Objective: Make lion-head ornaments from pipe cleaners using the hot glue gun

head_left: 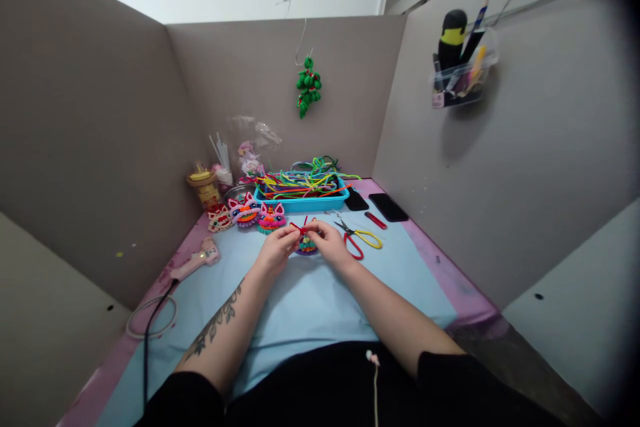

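My left hand point(279, 247) and my right hand point(327, 241) meet over the middle of the table. Between their fingertips they pinch a red pipe cleaner point(303, 229), its end sticking up. Just below it shows a small multicoloured pipe-cleaner figure point(307, 246), partly hidden by the fingers; I cannot tell whether it is held or lies on the cloth. Scissors point(354, 233) with one red and one yellow handle lie opened beside my right hand. Past my left hand stand several finished animal heads point(271, 219) of pipe cleaner, with pointed ears.
A blue tray point(300, 204) of loose pipe cleaners stands behind the hands. A pink glue gun point(200, 260) with a black cord lies at left. A black phone point(388, 207) and a red-handled tool point(375, 220) lie at right. Grey partitions point(280, 80) enclose the table.
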`<state>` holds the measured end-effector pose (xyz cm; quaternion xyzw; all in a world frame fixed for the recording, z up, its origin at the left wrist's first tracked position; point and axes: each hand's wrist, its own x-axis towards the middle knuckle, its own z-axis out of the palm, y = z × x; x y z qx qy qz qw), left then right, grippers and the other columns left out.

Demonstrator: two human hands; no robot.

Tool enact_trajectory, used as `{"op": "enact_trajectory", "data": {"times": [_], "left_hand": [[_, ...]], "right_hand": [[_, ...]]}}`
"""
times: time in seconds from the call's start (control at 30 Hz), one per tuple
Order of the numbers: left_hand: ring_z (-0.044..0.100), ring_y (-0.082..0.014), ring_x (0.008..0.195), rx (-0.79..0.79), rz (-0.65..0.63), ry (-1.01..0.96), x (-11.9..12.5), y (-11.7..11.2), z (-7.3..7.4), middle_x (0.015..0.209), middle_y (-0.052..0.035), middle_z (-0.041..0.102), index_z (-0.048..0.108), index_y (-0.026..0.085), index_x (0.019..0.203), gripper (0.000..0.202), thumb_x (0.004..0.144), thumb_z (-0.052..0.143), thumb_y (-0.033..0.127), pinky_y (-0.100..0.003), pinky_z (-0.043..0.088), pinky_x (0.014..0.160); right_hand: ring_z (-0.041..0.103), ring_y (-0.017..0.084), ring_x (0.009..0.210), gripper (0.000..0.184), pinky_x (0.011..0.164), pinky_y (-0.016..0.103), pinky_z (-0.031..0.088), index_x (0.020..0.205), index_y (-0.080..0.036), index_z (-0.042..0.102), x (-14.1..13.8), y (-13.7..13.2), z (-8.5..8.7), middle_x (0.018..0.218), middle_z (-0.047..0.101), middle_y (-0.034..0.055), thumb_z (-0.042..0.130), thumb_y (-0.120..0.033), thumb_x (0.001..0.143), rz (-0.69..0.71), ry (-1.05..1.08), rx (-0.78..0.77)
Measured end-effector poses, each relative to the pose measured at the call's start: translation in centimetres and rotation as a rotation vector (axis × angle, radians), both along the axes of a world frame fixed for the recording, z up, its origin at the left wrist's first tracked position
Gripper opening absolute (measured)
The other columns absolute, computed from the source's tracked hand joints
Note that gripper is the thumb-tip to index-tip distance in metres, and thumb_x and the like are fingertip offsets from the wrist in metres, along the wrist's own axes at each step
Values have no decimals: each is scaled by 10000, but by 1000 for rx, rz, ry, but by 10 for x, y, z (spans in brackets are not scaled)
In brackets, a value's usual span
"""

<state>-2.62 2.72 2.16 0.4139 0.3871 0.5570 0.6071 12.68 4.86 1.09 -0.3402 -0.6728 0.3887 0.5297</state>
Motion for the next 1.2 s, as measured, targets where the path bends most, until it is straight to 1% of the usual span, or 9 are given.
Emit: {"op": "enact_trajectory", "data": {"times": [0.17,0.3,0.4,0.47,0.6,0.8,1.0,1.07,1.2], "left_hand": [[489,-50,520,-106,-158,-75,-4,-1,2,616,6,579,661,122,755,185,629,750,224,-162,389,494],[474,-55,500,-148,-214,-85,-6,-2,4,592,-1,567,655,117,737,180,623,757,211,-172,376,459],[465,-47,490,-157,-264,-72,-7,-5,7,595,-2,565,655,114,741,204,610,768,220,-167,365,452],[468,-41,497,-128,-253,-53,-6,-7,7,593,8,557,649,118,732,212,602,774,231,-159,363,464],[506,-55,550,-16,-160,33,-5,-9,9,644,16,577,634,131,710,228,590,777,263,-174,390,518],[527,-100,553,203,-34,249,-1,-11,13,629,-5,602,644,129,707,253,599,753,329,-235,432,555],[571,-160,692,446,219,583,-2,-12,11,740,-46,665,698,173,725,174,652,702,331,-261,451,645],[568,-160,689,451,240,583,-3,-12,10,732,-44,667,702,178,728,173,648,703,332,-258,450,640],[533,-121,576,267,146,379,-5,-9,14,643,-23,636,681,148,738,242,617,727,351,-241,433,569]], "right_hand": [[579,187,858,154,836,370,439,909,-221,647,6,-5,4,875,665,49,542,-204,798,-63,-143,404],[588,186,838,187,804,374,450,928,-243,642,12,-5,5,866,666,49,492,-182,835,-39,-165,540],[584,183,845,175,803,367,447,931,-231,629,14,-6,8,873,659,53,485,-187,842,-28,-167,549],[579,180,819,127,810,365,440,873,-217,625,14,-8,12,834,652,49,504,-209,838,12,-173,541],[562,175,782,122,800,356,431,776,-200,596,13,-13,20,768,623,41,500,-244,838,56,-166,469],[523,163,707,171,735,321,421,655,-199,544,10,-12,17,679,581,22,495,-235,815,-16,-225,400],[500,157,672,183,678,292,404,594,-198,524,1,-13,14,612,531,10,500,-202,775,-132,-251,390],[505,157,665,192,663,289,407,594,-195,541,0,-14,15,602,533,10,507,-216,781,-144,-243,348],[558,176,757,153,735,318,438,750,-195,633,9,-11,20,745,626,40,510,-251,823,-53,-197,323]]}}
